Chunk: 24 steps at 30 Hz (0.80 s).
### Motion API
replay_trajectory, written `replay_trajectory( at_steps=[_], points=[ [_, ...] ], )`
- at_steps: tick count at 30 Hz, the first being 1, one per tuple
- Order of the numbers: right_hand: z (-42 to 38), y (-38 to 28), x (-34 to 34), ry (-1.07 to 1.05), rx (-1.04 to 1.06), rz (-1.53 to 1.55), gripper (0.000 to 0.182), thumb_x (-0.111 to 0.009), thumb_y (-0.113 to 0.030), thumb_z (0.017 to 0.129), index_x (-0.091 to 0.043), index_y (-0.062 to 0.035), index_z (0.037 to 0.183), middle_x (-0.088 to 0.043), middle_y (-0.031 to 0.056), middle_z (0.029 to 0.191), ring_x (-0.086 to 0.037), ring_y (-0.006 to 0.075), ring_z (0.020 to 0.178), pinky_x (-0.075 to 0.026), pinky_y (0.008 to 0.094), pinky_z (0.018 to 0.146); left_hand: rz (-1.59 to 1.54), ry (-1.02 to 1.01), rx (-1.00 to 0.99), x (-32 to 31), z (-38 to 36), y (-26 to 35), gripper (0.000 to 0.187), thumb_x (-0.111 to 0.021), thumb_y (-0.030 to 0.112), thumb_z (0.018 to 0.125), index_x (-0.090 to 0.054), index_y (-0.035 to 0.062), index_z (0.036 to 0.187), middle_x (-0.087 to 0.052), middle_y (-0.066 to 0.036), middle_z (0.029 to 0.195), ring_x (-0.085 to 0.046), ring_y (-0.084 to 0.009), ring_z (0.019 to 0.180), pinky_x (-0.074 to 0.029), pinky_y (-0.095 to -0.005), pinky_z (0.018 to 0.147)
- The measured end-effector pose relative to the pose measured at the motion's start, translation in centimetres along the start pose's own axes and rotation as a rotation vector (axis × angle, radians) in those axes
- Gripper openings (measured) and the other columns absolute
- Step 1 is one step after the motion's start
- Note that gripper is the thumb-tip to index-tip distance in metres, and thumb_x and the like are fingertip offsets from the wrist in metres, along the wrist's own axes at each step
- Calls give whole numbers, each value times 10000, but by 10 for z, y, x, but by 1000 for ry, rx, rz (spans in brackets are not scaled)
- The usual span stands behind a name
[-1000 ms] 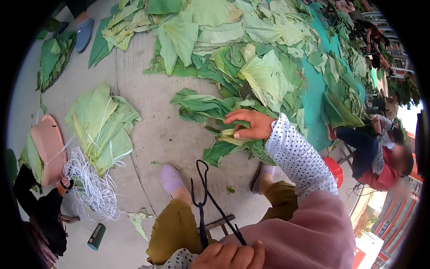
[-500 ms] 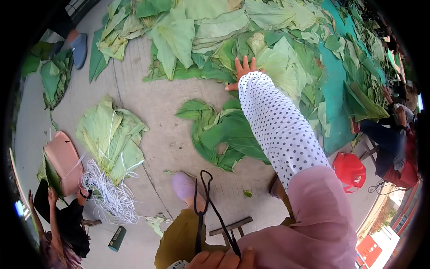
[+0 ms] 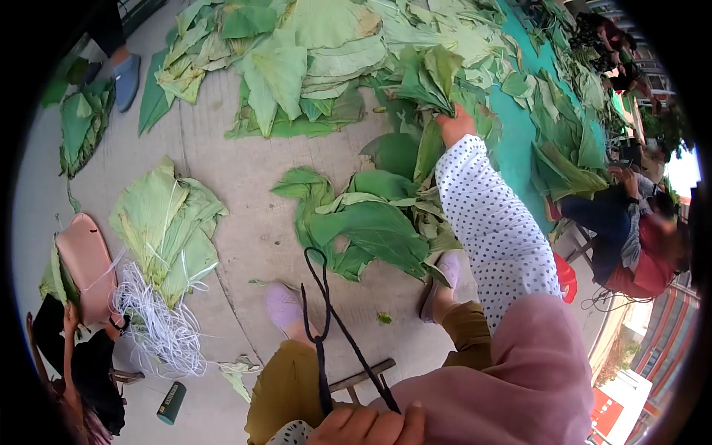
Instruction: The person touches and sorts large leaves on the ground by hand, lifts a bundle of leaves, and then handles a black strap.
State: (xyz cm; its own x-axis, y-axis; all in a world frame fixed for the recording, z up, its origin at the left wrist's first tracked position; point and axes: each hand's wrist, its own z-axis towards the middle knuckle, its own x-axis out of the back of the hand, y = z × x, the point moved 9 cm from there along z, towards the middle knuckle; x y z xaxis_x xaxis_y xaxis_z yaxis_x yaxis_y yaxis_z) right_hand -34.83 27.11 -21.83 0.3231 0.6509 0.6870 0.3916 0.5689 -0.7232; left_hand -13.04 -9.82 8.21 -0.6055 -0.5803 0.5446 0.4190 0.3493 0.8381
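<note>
My right hand point(image 3: 456, 124), at the end of a dotted white sleeve, is closed around the stem ends of a bunch of green leaves point(image 3: 429, 78), raised over the leaf pile. Near the bottom edge my left hand point(image 3: 367, 426) has its fingers curled beside a black cord point(image 3: 343, 319); what they grip is partly hidden. Between my hands and the pile, a heap of darker green leaves point(image 3: 371, 226) lies on the concrete floor. Large pale leaves point(image 3: 337, 67) are stacked flat beyond it.
A tied leaf bundle point(image 3: 159, 222) and tangled white string point(image 3: 159, 326) lie at left, by a pink seat point(image 3: 87, 267), a person's arms and a dark green cylinder point(image 3: 171, 403). A teal sheet point(image 3: 508, 148) lies right. Another person point(image 3: 638, 245) sits at far right, near a red object point(image 3: 565, 278).
My right hand has gone from spread on the leaves to closed around a bunch, lifting it and moving right. The view has shifted slightly. My left hand stays low by the cord.
</note>
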Motion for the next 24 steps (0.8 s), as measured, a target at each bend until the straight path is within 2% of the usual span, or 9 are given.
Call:
replay_trajectory(
  at_steps=[1,3,7,12,16,18,19,22,24],
  points=[
    [-13,-17,31,40,-11,209,346,-591,-34,750,-605,-12,1095,-668,78,892,-604,167,742,-474,281,711,13,15,-11,-2,-3,7,484,-508,263,751,-550,-98,1070,-557,-152,871,-514,-256,773,-414,-356,671],
    [-32,-48,82,90,14,614,361,-571,15,758,-577,15,1119,-648,53,939,-585,160,779,-468,285,728,-3,-132,67,-30,-17,9,467,-501,269,753,-561,-76,1062,-557,-137,875,-513,-248,780,-412,-352,686],
    [-73,-99,164,110,154,804,346,-542,43,777,-566,10,1121,-619,71,1037,-580,172,887,-463,300,806,-433,-305,208,-72,-41,16,427,-488,259,763,-573,-50,1044,-542,-115,845,-510,-234,782,-410,-343,696],
    [-150,-128,188,126,203,881,329,-586,32,801,-559,-7,1127,-605,59,1082,-571,166,959,-455,302,877,-39,-295,-49,-60,-26,45,397,-484,228,763,-565,-43,1041,-519,-104,846,-511,-228,793,-413,-340,714],
    [-171,-64,86,-448,79,430,462,-518,116,745,-545,-16,1187,-598,44,1161,-564,172,1016,-410,307,934,0,-305,-77,-59,-15,52,375,-483,213,777,-557,-43,1041,-519,-111,860,-510,-237,794,-418,-350,732],
    [-190,-35,43,-461,127,340,424,-529,80,747,-574,-15,1157,-624,60,1142,-557,166,1041,-415,311,924,2,-142,-137,-54,-11,54,359,-495,207,789,-553,-43,1039,-518,-115,859,-510,-245,795,-421,-356,741],
    [-206,-10,25,-538,-183,185,372,-560,14,792,-575,-39,1160,-631,82,1115,-569,199,1052,-429,321,912,4,-87,-157,-51,-9,55,353,-499,205,793,-552,-43,1039,-518,-116,859,-510,-247,796,-422,-358,744],
    [-222,60,-33,-803,273,-193,330,-595,-159,843,-573,-106,1169,-620,141,1050,-578,269,1048,-434,328,918,1,-104,-148,-53,-3,52,347,-519,206,809,-547,-46,1046,-516,-113,854,-510,-245,795,-422,-357,739],
    [-214,56,-20,-733,176,-79,354,-615,-176,844,-558,-70,1178,-594,140,1126,-544,247,1102,-399,324,961,-189,-297,81,-78,-10,33,354,-531,209,814,-546,-47,1058,-513,-108,843,-511,-234,789,-421,-344,723]
  ],
)
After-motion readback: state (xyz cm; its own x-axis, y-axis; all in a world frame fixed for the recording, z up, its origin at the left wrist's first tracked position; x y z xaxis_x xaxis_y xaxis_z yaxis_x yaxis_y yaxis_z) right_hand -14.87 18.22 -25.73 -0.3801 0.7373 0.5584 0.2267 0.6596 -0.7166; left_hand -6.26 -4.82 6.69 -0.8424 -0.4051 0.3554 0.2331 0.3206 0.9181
